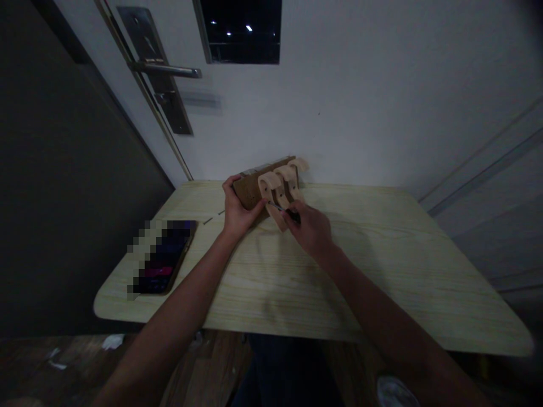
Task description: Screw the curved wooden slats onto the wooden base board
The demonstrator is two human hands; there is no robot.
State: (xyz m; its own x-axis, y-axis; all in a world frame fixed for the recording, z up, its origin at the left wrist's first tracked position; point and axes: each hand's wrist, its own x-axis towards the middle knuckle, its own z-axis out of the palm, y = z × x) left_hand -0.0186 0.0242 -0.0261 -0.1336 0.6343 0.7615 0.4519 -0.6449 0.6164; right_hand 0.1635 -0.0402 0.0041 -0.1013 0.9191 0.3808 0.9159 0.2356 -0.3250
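A brown wooden board (246, 194) stands tilted at the back of the table, with several pale curved wooden hooks (270, 182) along its face. Dark holes show in the hooks. My left hand (238, 208) grips the board's left end, its thumb stretched toward the nearest hook. In my right hand (311, 225) is a screwdriver (292, 215) with a dark handle. Its thin shaft points left at the nearest hook, close to my left thumb. Whether the tip sits in a screw is too small to tell.
On the pale wood-grain table (271, 282) lies a phone (169, 260), at the left and partly pixelated. Two thin screw-like pieces (207, 220) lie by my left hand. Behind the table rises a white door (360, 113) with a metal handle (169, 70).
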